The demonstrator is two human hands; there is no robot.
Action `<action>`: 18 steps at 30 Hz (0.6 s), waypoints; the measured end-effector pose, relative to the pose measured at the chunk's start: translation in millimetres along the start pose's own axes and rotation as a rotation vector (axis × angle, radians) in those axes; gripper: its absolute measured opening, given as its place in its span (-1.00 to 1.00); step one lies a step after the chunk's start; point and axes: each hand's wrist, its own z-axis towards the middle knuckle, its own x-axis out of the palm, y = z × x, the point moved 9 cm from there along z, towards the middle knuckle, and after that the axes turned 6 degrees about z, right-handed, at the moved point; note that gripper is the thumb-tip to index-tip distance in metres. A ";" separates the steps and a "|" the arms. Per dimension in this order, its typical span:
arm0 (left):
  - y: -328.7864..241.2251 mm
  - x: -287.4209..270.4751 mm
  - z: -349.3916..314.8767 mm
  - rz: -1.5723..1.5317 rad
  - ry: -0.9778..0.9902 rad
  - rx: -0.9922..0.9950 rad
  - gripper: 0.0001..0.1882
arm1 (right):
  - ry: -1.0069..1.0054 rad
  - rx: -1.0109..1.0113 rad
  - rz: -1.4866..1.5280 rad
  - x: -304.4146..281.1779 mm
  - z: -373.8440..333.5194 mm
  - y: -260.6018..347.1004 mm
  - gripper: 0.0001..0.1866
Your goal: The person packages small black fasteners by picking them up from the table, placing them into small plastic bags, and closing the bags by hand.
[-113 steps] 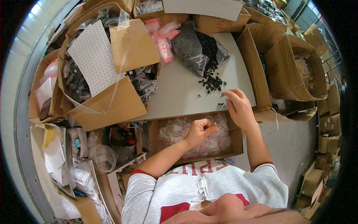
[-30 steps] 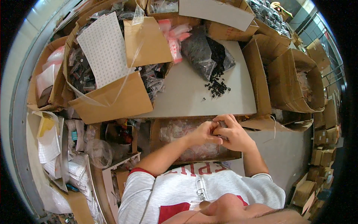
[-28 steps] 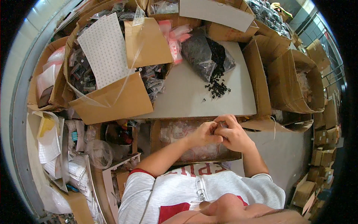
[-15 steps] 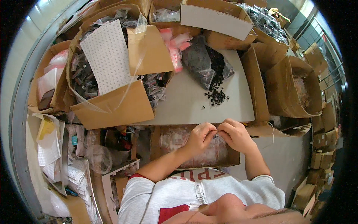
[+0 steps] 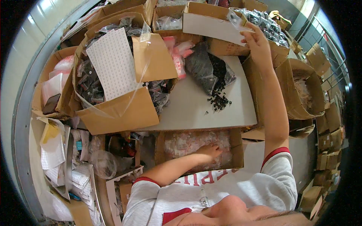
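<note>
Left hand [image 5: 208,151] rests flat, fingers loose, in the near carton [image 5: 235,150]; right hand [image 5: 257,42] grips a far box [image 5: 211,25] rim.

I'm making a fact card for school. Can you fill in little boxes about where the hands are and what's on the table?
left hand: down in the low cardboard box of clear plastic packets
right hand: stretched far up at the clear bag of dark parts in a brown cardboard box
grey tabletop: loose pile of small black plastic pieces
beside pile: dark plastic bag
</note>
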 end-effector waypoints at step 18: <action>39.6 -35.0 -3.7 -0.864 -0.333 -0.229 -0.83 | 0.409 0.094 -0.391 35.4 -206.0 -55.6 -0.61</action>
